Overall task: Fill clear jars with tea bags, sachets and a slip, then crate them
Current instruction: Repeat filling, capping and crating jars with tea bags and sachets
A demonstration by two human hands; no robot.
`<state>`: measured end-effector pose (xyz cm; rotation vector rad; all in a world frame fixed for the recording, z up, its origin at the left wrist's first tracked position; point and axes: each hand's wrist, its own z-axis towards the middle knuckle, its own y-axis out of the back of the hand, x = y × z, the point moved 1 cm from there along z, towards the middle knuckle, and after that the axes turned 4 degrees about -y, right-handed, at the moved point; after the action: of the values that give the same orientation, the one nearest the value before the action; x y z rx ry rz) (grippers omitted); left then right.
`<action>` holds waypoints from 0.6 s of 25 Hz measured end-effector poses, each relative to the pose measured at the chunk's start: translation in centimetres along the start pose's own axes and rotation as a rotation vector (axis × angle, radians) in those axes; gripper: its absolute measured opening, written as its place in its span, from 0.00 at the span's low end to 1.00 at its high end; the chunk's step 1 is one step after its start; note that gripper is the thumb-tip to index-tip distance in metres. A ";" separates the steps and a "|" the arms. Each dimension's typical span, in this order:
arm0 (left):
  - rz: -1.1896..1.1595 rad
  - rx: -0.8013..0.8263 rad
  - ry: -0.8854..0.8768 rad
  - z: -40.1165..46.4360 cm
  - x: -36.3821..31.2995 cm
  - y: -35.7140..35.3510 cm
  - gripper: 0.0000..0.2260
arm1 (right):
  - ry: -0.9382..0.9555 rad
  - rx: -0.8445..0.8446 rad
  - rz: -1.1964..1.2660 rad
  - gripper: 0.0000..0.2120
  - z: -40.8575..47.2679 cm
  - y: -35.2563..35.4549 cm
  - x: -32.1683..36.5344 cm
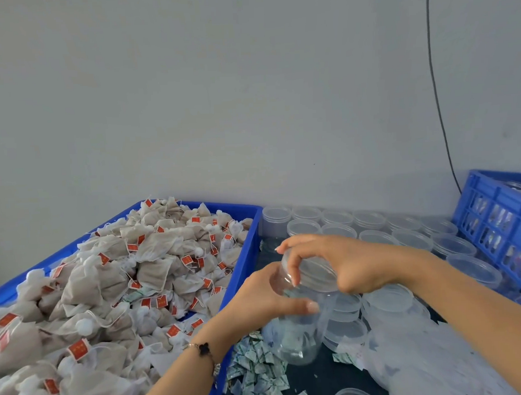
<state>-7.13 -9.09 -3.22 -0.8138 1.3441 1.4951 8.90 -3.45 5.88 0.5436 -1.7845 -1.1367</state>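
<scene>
Two hands meet over one clear jar (296,337) in the head view, held above the dark table (320,378) just right of the blue tray (242,276). The left hand (267,299) grips the jar's upper body, fingers wrapped behind it and the thumb lying across the front. The right hand (341,262) arches over the clear lid (314,273), its curled fingers (293,271) pinching the lid's rim at the jar's mouth. The tray along the table's left edge is heaped with tea bags (113,289) bearing red tags. Small sachets (256,372) lie scattered on the table below the jar. Empty lidded jars (372,221) stand in rows toward the far edge, and a blue crate (502,224) sits at the right edge.
</scene>
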 end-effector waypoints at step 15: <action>0.305 0.008 -0.011 0.1 2.1 -0.8 0.34 | -0.199 -0.141 -0.142 0.32 -0.5 -2.7 -2.0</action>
<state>-7.09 -8.60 -5.41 -0.6127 1.5152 1.7237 9.98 -3.49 2.67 0.4926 -1.8389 -1.4460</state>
